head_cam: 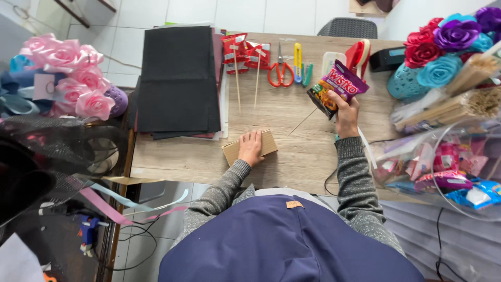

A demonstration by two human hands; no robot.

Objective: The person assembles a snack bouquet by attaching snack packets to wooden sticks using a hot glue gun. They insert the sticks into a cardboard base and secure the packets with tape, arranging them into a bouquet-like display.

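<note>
While left hand presses cardboard block, right hand grips snack packet; wooden table, seemingly tiled floor.

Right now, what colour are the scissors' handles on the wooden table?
Red-orange, on the scissors; head view shows them.

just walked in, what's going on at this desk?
A person is at a wooden desk. The right hand holds up a purple snack packet with a thin stick pointing down from it. The left hand rests flat on a small cardboard block. Ahead lie black sheets, red packets on sticks, red scissors and a yellow cutter. Paper roses stand at the right.
</note>
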